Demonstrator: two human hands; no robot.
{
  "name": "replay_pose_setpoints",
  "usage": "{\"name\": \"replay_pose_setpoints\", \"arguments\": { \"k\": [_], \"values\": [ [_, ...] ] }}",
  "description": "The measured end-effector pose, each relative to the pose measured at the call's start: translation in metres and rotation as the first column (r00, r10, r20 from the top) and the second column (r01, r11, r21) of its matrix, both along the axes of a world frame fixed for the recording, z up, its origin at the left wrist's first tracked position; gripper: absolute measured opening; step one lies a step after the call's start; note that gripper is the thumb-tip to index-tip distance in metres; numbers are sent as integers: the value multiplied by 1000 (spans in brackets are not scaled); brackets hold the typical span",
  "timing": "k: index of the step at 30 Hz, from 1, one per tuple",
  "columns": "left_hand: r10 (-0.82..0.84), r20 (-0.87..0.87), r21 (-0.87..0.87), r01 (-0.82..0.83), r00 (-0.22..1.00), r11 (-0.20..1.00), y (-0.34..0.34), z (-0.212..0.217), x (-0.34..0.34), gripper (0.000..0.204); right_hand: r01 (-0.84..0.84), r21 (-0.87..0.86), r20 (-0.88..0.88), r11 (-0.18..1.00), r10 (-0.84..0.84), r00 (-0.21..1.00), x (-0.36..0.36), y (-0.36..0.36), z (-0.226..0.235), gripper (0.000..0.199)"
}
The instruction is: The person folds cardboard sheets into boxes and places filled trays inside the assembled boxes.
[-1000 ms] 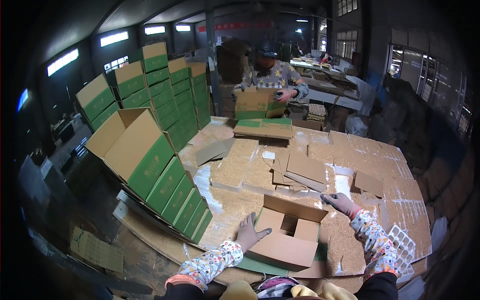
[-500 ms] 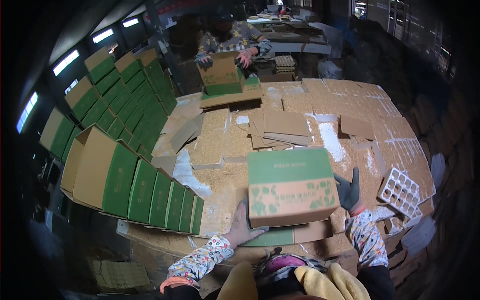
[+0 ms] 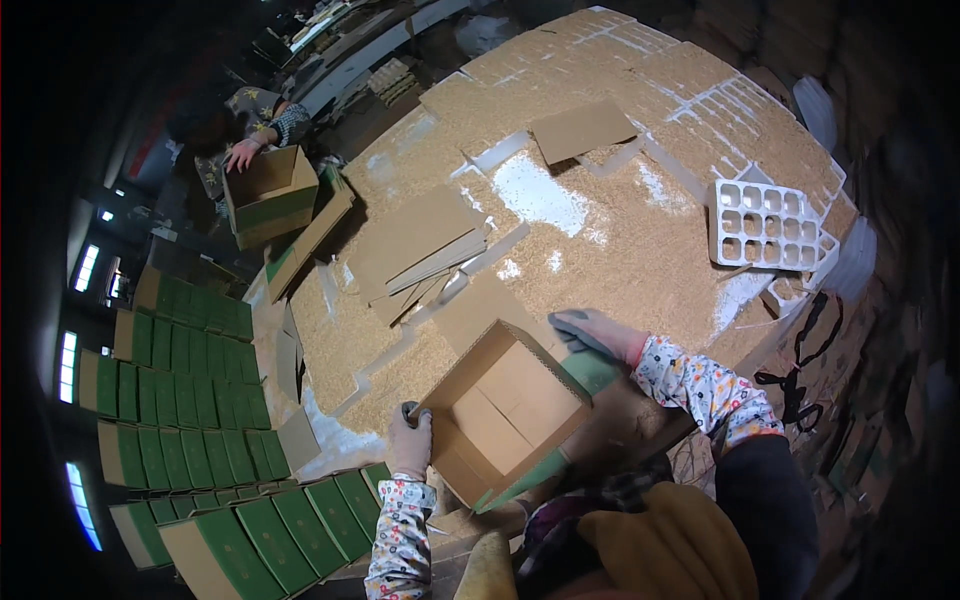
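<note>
An open cardboard box (image 3: 503, 408) is tilted in front of me at the near edge of the table, its bare brown inside facing up and part of its green outer side showing. My left hand (image 3: 410, 442), in a grey glove, is closed on the box's left wall near the rim. Beyond the right wall lies my right hand (image 3: 595, 335), also gloved, with its fingers stretched out and apart from one another little. Under it shows a green piece of cardboard (image 3: 592, 370); whether the hand touches the box I cannot tell.
Sawdust-like grains cover the table (image 3: 640, 240). Flat cardboard sheets (image 3: 425, 235) lie at its middle, and a white celled tray (image 3: 765, 225) on the right. Green boxes (image 3: 290, 540) stand in rows at left. A co-worker's hand (image 3: 247, 150) touches another box (image 3: 275, 205).
The box has turned from its closed green printed side to its open side facing up. My left hand now grips its wall; my right hand has shifted to its far right side. The view has rotated.
</note>
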State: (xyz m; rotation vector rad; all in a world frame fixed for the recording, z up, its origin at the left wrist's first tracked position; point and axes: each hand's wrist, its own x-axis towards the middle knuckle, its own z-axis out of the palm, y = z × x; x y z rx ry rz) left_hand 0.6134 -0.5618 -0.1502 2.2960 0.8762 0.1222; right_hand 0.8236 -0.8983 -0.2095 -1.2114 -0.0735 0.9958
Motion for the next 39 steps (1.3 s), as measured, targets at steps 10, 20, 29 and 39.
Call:
{"name": "replay_pose_setpoints", "arguments": {
  "k": [10,20,29,39],
  "values": [
    [114,-20,1,-114,993,993,-42,-11,-1,21,705,-370,684,606,-336,647,368,-70,-141,35],
    [64,-29,44,-62,998,997,-32,-12,0,23,699,-327,523,636,-494,695,313,-88,-117,45],
    [56,14,16,-56,998,998,-38,-18,-3,33,559,288,-219,778,-514,829,248,-112,-174,48],
    [389,356,-510,-172,850,843,-16,-18,-7,35,118,157,416,980,-174,893,32,-77,74,39]
  ]
}}
